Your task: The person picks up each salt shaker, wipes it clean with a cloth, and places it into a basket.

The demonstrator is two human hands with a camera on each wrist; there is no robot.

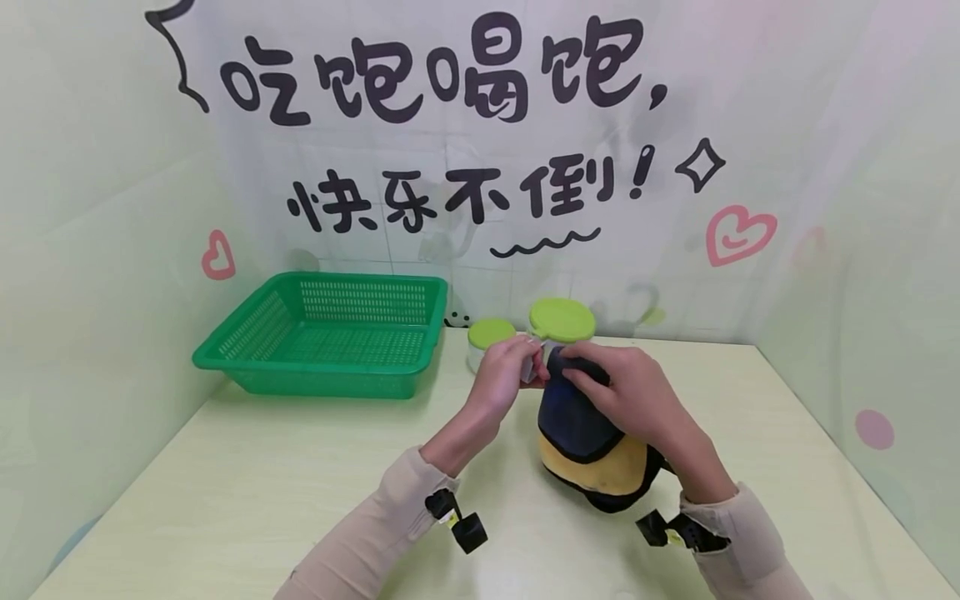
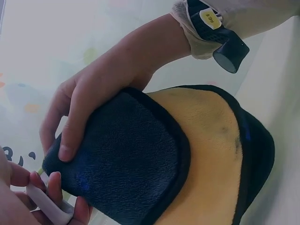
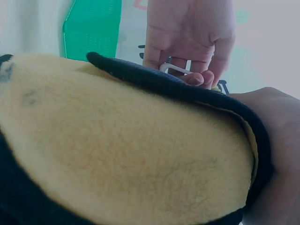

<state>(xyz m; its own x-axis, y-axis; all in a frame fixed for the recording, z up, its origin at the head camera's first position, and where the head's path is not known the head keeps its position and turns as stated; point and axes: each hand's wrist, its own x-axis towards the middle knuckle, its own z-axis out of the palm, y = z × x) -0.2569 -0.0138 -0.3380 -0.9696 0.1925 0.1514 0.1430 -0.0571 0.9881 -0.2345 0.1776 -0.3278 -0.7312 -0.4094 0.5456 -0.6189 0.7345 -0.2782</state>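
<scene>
A thick cleaning cloth (image 1: 581,425), navy on one face and yellow on the other with dark edging, hangs folded over the table. My right hand (image 1: 633,387) pinches its upper end between thumb and fingers; the left wrist view shows the thumb lying on the navy face (image 2: 126,154). Faint dark smudges mark the yellow face (image 3: 131,140). Beside that upper end, my left hand (image 1: 506,372) grips a small white plastic piece (image 2: 50,208), with its fingers curled round it. The white piece looks like a bent hook or clip, partly hidden by the fingers.
A green slotted basket (image 1: 330,385) stands at the back left of the pale table (image 1: 300,483). Behind my hands are two jars with lime-green lids, a smaller jar (image 1: 491,332) and a larger jar (image 1: 562,319). A printed wall covering (image 1: 480,150) closes off the back.
</scene>
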